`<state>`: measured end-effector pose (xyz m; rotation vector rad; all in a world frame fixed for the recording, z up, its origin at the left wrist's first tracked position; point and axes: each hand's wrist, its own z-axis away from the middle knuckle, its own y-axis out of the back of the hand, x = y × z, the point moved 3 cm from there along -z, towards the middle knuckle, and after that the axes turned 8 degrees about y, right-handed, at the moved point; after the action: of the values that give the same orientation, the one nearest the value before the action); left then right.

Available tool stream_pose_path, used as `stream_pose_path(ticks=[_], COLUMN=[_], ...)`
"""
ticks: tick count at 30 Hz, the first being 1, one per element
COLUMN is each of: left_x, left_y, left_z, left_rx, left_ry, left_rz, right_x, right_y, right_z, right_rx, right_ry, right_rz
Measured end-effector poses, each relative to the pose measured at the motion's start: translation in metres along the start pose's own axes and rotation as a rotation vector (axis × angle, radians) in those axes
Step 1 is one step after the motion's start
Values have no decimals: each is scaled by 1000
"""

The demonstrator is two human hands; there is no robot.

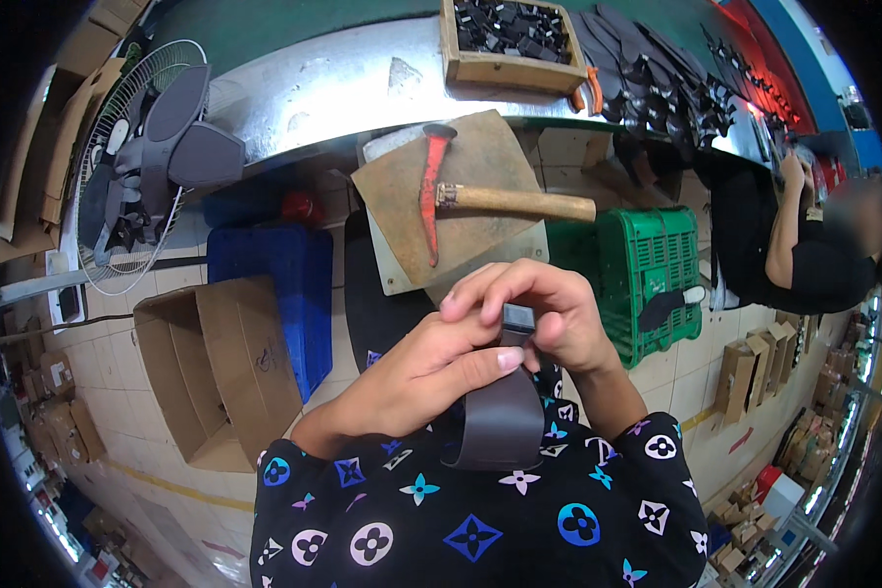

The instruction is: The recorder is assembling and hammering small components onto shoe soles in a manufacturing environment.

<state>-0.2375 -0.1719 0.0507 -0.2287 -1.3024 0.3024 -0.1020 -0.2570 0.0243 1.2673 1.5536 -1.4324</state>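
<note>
1. Dark curved piece (503,431) is low in the middle, in front of the person's patterned top (475,534). A small black block (517,319) is at its upper end. You cannot tell if the two are joined.
2. Now from the far left: a round white wire basket (96,269) has dark flat pieces (178,122) in it.
3. Next is a brown cardboard box (181,363), open and tipped toward us. A blue bin (309,304) is just behind its right side.
4. The left hand (441,358) is bent closed. Its thumb presses down where the block and the curved piece meet.
5. Above the hands, a hammer (514,201) lies on a brown board (480,240). It has a long red head and a wooden handle.
6. Higher up, a wooden tray (514,73) is full of little black parts (514,29).
7. The right hand (549,309) curls its fingers over, with a narrow grip. The black block is between its first finger and thumb.
8. On the right, a green crate (647,255) has a dark thing with a white end (668,309) against it.
9. Above that, long dark blades (647,64) lie on the metal table (314,93).
10. At the far right is another person (804,255) in dark clothes.
</note>
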Motion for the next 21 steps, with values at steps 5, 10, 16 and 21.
stream_pose_path(ticks=[5, 10, 16, 21], left_x=[-3, -9, -11, -7], left_y=[-15, -20, -24, -29], left_z=[-6, -4, -3, -3], left_rx=[-170, -203, -187, -38], left_ry=[86, 108, -65, 193], left_rz=[231, 209, 59, 334], right_x=[-3, -11, -15, -13], right_y=[-15, -17, -22, -22], right_z=[1, 7, 11, 18], right_rx=[55, 68, 96, 195], right_ry=[50, 54, 162, 128], right_rz=[-194, -243, -242, -211])
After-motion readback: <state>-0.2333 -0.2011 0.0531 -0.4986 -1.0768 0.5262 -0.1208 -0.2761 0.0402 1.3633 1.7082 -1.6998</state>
